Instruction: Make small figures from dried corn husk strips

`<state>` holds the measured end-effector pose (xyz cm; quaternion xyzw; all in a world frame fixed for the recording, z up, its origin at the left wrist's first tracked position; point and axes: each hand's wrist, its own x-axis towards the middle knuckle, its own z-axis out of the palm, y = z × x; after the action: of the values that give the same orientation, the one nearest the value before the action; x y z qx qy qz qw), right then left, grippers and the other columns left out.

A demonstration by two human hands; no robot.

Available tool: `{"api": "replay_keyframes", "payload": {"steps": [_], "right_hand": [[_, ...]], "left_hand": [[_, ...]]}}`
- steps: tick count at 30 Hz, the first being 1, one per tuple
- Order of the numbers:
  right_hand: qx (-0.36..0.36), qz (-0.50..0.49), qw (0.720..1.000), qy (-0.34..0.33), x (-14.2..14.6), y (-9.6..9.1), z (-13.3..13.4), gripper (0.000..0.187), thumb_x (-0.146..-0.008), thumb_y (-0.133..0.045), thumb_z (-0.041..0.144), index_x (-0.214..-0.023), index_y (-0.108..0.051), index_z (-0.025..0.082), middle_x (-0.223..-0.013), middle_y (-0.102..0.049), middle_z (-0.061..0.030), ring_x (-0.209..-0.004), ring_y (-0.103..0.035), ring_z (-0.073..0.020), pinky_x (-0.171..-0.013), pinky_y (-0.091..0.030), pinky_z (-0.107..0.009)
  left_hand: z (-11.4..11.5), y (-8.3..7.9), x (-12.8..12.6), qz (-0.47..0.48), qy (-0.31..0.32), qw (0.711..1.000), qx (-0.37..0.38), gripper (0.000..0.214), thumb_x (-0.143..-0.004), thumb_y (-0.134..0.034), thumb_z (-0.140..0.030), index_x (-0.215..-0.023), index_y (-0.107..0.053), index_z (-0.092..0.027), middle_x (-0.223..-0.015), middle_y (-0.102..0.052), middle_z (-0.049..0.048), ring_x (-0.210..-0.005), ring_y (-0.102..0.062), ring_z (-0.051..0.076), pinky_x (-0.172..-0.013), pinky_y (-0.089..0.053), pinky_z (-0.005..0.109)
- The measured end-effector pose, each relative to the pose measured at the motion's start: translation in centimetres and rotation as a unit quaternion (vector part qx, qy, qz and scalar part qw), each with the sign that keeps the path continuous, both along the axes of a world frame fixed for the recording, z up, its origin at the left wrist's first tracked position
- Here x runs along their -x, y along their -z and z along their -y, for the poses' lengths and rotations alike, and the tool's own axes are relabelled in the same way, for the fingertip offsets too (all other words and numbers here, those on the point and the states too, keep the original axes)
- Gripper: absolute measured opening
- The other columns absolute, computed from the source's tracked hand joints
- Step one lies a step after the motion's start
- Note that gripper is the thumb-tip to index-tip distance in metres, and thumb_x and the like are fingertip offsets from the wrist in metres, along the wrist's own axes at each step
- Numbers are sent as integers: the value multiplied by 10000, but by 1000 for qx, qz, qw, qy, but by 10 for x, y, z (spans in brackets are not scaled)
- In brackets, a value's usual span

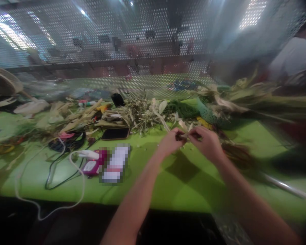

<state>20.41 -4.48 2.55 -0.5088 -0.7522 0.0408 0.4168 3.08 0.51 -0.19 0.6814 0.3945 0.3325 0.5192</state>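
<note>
Both of my hands meet over the green table (pixel 142 190), at the near side of a heap of dried plant pieces. My left hand (pixel 172 141) is closed, its fingers pinching a pale dried husk strip (pixel 185 134). From the other side my right hand (pixel 206 141) grips the same strip, thumb and fingertips together. Pale, leaf-like pieces (pixel 185 126) stick up just beyond the fingertips. The fingers partly hide the strip, and blur hides its finer shape. Behind the hands lies the heap of dried husks and stems (pixel 142 115).
Left of my arms lie a pixelated phone-like object (pixel 116 163), a magenta power strip (pixel 94 165) with a white cable, and a dark phone (pixel 115 133). A green basket (pixel 206 110) holds long husks at the right. Perforated metal sheeting (pixel 142 78) rises behind. A person in white (pixel 293 56) sits far right.
</note>
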Motion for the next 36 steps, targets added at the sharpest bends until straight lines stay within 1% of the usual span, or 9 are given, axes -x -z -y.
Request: {"api": "replay_keyframes", "payload": {"steps": [2,4,7,12,16,21,28,32,36], "right_hand": [[-7,3,1000,10,-1,0,0,50,-809,-619,149,-811,-628,199,-795,-656,-19,-686,-598,-146,-642,-449,-242],[-10,2,1000,13,-1,0,-1,54,-809,-621,147,-812,-625,201,-786,-655,-16,-678,-596,-143,-642,-450,-239],[-12,7,1000,14,-1,-1,0,63,-807,-620,140,-810,-623,203,-773,-650,-15,-671,-590,-143,-635,-446,-237],[-9,17,999,27,-1,-4,1,59,-814,-619,149,-807,-628,207,-757,-630,-10,-658,-575,-143,-626,-433,-241],[-11,25,999,38,-1,-5,2,52,-823,-607,163,-811,-631,208,-792,-638,-24,-667,-586,-149,-633,-437,-249],[-24,42,998,43,-1,-4,2,61,-831,-600,169,-825,-637,216,-824,-652,-27,-680,-599,-152,-630,-435,-248],[-34,58,997,40,-1,-4,2,78,-857,-582,169,-847,-643,216,-839,-653,-26,-694,-601,-150,-631,-429,-245],[-41,54,996,49,-1,-4,3,85,-869,-571,181,-856,-646,219,-850,-659,-30,-704,-606,-152,-628,-429,-248],[-37,74,995,57,-1,-5,4,114,-894,-546,208,-872,-658,218,-860,-659,-40,-705,-605,-156,-632,-434,-257]], "left_hand": [[0,-2,2,27,5,1000,-4,228,-742,-658,-225,-929,-539,-171,-859,-623,17,-776,-574,124,-753,-446,272],[1,-5,5,47,15,999,-3,169,-777,-605,-186,-928,-532,-167,-866,-619,24,-798,-575,127,-770,-447,281],[0,-7,8,51,21,998,11,126,-810,-559,-159,-935,-545,-161,-878,-625,36,-816,-580,134,-792,-446,300],[-2,-5,9,63,30,998,-5,155,-837,-607,-244,-957,-569,-153,-903,-638,48,-830,-584,141,-814,-446,318],[-2,-5,9,51,26,998,-18,135,-858,-589,-244,-961,-586,-157,-894,-644,46,-804,-576,132,-789,-442,307],[-1,-8,9,51,22,998,-17,113,-864,-571,-218,-957,-577,-154,-879,-641,37,-792,-569,117,-769,-440,284],[-2,-12,10,66,38,997,0,138,-866,-586,-262,-942,-565,-148,-876,-635,38,-767,-561,109,-734,-441,271],[-1,-14,10,71,40,997,-1,145,-849,-614,-259,-928,-569,-147,-859,-634,33,-763,-560,107,-732,-436,266],[-1,-15,11,74,41,996,3,187,-845,-627,-304,-926,-574,-145,-856,-635,36,-763,-560,113,-728,-431,270]]}}
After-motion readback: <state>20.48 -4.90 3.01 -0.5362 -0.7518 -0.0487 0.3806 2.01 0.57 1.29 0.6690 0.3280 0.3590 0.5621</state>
